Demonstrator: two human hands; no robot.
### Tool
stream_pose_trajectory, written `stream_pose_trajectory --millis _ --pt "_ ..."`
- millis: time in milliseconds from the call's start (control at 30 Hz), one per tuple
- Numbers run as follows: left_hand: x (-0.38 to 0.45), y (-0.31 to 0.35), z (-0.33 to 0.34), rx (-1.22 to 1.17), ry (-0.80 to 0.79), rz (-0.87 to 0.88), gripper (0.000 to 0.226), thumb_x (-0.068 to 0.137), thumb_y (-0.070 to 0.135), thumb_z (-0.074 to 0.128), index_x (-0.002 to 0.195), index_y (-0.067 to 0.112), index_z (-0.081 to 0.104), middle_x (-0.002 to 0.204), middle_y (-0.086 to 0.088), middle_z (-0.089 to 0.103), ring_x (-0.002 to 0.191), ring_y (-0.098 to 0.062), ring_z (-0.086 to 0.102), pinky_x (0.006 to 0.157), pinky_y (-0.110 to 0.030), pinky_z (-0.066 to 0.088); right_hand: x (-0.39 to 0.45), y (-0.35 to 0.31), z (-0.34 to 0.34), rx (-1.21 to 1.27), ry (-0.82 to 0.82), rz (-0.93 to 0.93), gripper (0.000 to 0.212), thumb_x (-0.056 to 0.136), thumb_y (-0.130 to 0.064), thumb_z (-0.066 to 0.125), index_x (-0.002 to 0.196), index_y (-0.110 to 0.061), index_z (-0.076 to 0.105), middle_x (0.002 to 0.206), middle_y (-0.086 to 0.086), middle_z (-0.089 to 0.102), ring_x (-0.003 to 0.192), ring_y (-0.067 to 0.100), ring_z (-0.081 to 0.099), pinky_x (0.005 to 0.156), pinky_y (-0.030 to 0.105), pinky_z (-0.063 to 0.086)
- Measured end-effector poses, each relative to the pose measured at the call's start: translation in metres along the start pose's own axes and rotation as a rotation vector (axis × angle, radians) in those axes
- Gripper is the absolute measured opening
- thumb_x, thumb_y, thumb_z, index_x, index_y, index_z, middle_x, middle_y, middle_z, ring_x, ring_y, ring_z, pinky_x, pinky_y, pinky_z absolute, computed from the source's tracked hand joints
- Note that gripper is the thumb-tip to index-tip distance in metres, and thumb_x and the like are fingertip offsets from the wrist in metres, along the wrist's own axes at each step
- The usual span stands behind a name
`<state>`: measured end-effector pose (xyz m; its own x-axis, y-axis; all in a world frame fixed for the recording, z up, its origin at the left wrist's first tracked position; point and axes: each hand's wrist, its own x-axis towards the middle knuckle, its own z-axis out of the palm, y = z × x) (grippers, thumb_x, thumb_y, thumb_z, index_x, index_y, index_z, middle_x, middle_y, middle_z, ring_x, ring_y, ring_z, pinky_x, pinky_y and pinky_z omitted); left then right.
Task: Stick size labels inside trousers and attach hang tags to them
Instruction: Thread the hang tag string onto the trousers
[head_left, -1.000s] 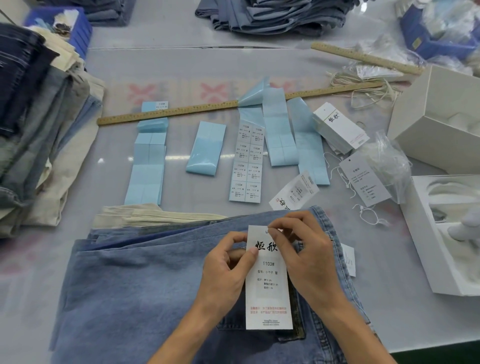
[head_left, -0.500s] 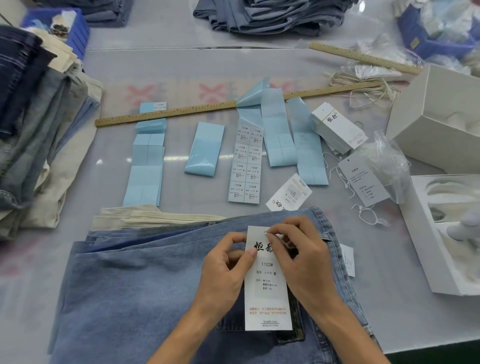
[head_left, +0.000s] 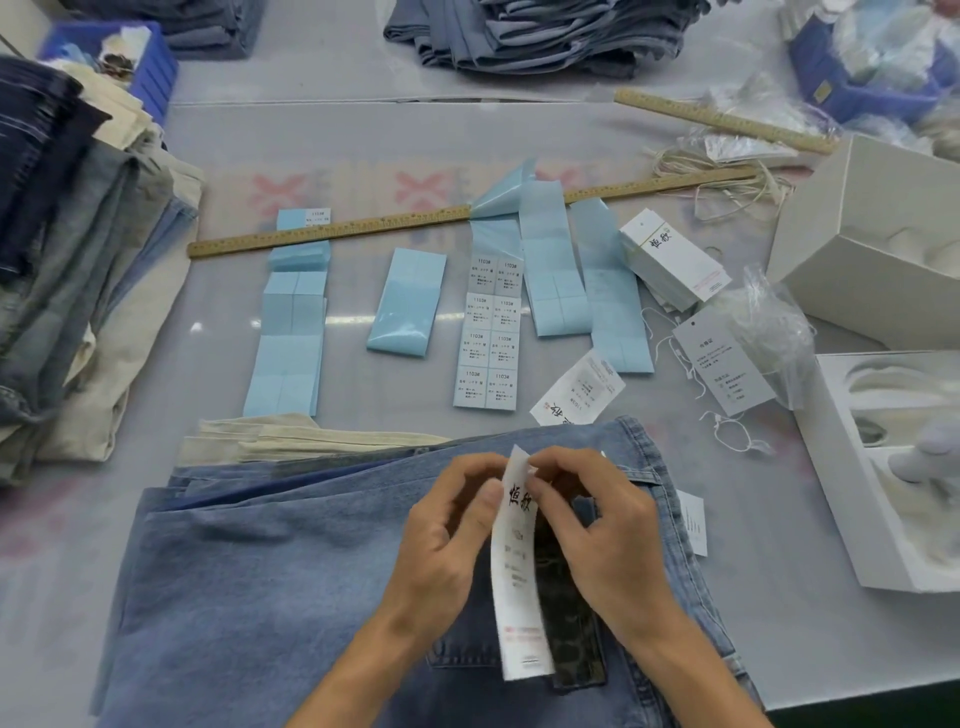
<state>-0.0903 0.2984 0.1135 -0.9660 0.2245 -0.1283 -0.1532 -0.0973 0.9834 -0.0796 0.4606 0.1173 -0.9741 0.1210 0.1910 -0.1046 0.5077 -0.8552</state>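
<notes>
Light blue denim trousers (head_left: 291, 582) lie flat at the table's near edge. Over their waist area my left hand (head_left: 441, 545) and my right hand (head_left: 597, 540) pinch the top of a long white hang tag (head_left: 519, 597), which stands tilted on edge, its printed face turned left. A dark patterned tag (head_left: 571, 623) lies on the denim behind it. A sheet of printed size labels (head_left: 488, 332) lies beyond the trousers, a stack of white hang tags (head_left: 670, 260) to its right.
Blue label backing strips (head_left: 291, 332) and a long wooden ruler (head_left: 467, 213) lie mid-table. Folded trousers pile at the left (head_left: 62, 249) and far centre (head_left: 535, 36). White boxes (head_left: 872, 249) stand right, with loose tags and strings (head_left: 727, 364) nearby. A blue bin (head_left: 872, 67) sits far right.
The hang tag lay flat facing up; now both hands have turned it up on edge, exposing the dark tag beneath. The view has moved closer.
</notes>
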Motion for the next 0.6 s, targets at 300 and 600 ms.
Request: stream_pose_trajectory --millis 300,600 --pt "0.011 0.005 0.002 -0.141 0.124 -0.095 0.018 0.081 0.022 0.079 0.098 0.025 0.075 0.096 -0.007 0.078 0.09 -0.019 0.075 0.075 -0.023 0.058 -0.006 -0.009 0.003 0.05 0.0 0.031 0.019 0.091 -0.009 0.075 0.105 -0.021 0.068 0.094 -0.012 0.068 0.087 0.011 0.069 0.073 0.02 0.055" --pt "0.013 0.01 0.005 0.057 0.138 0.035 0.029 0.087 0.007 0.078 0.094 0.033 0.068 0.088 -0.004 0.073 0.079 -0.013 0.069 0.073 -0.022 0.056 -0.013 -0.024 0.002 0.245 -0.001 0.212 0.016 0.099 -0.011 0.063 0.106 -0.025 0.065 0.094 -0.006 0.066 0.087 0.012 0.067 0.072 0.018 0.052"
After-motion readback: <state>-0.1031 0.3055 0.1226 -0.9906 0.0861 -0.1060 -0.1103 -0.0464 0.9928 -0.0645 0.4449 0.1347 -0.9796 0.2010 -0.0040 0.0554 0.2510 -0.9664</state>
